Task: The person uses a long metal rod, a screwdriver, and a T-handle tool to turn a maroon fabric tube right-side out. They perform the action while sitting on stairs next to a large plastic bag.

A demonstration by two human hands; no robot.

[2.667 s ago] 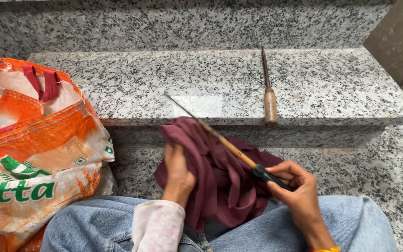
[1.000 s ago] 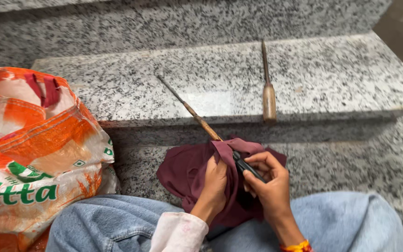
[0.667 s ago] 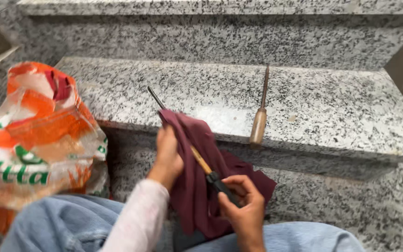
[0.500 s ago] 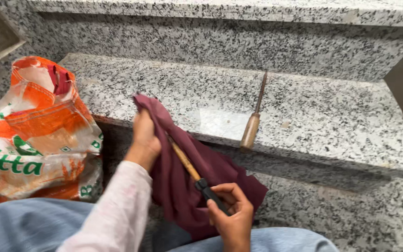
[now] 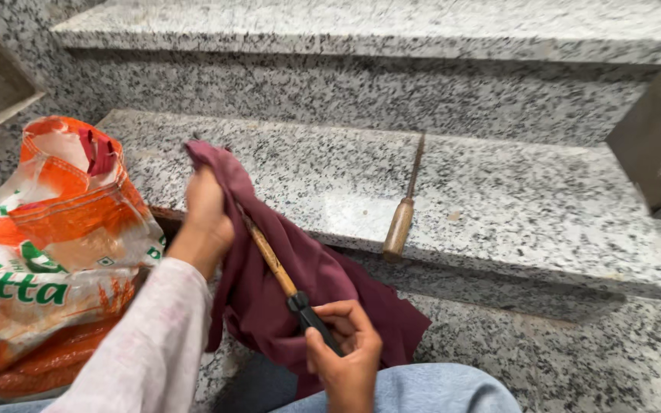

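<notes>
My right hand (image 5: 343,356) grips the black handle of a long rusty tool (image 5: 273,262) low in the middle of the view. My left hand (image 5: 204,222) is closed on a maroon cloth (image 5: 311,271), wrapped around the far end of the tool's shaft up near the step's edge. The tool's tip is hidden under the cloth. The rest of the cloth hangs down over my lap between both hands.
A second rusty tool with a wooden handle (image 5: 401,214) lies on the granite step (image 5: 514,199), its handle at the step's front edge. An orange and white woven sack (image 5: 47,245) stands at the left against my leg. Another granite step rises behind.
My left hand has slid the cloth along the shaft from near the handle out to the tip. The right hand kept its hold on the handle. The view has shifted left.
</notes>
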